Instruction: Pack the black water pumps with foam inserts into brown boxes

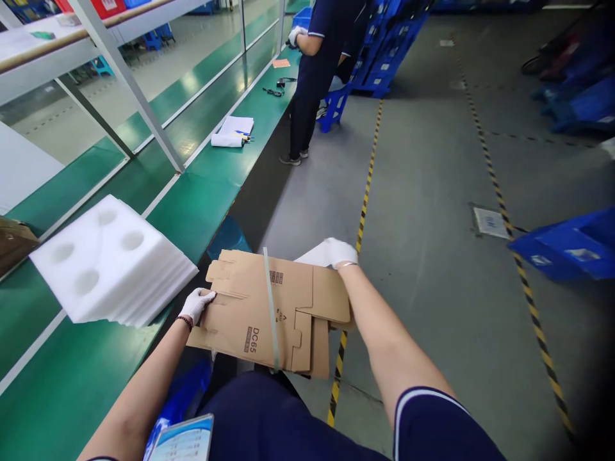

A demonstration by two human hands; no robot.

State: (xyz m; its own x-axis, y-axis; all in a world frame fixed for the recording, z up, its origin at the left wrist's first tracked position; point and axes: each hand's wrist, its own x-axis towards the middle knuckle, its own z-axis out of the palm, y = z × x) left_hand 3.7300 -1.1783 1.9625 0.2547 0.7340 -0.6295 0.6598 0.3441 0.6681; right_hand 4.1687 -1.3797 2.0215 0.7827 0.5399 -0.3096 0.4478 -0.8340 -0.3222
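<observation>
A bundle of flattened cardboard boxes (pixel 240 307), printed "DC65" and bound by a pale strap (pixel 270 307), is in front of my body. My left hand (pixel 196 305), in a white glove, grips its left edge with the thumb on top. At the far right edge is my right hand (pixel 342 252), also gloved, its fingers closed and partly hidden. A flat white sheet (pixel 313 256) shows between that hand and the cardboard, and its hand end looks pinched in the fingers. Left of the bundle, a stack of white foam pads (pixel 115 256) with round recesses lies on the green bench.
The green workbench (pixel 211 186) runs along my left, bearing papers with pens (pixel 233 131) and a black cable (pixel 273 92). A co-worker (pixel 319 70) stands farther along it. Blue crates (pixel 379 51) are behind them; a blue bin (pixel 571 246) stands right, beyond floor tape.
</observation>
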